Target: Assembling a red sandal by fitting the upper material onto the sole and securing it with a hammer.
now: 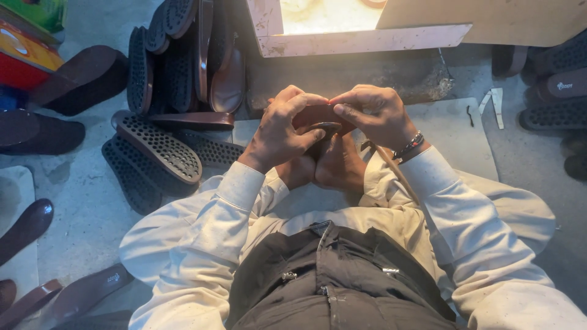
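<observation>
That dark brown sandal piece you've got sits right in front of you, pinched between both hands just above your bare feet. It looks like a thin sole or upper part, so I'd guess it's light and bendy rather than stiff, probably a bit slick on the glossy face. Best hold is along the edges, which is pretty much where you are now.

Your left hand has its grip closed around the left side, thumb pressing over the top. Your right hand is clamped on the right edge with fingertips curled in.

Around you: a stack of black studded soles on the floor to your left, and more brown insoles nearby.
</observation>
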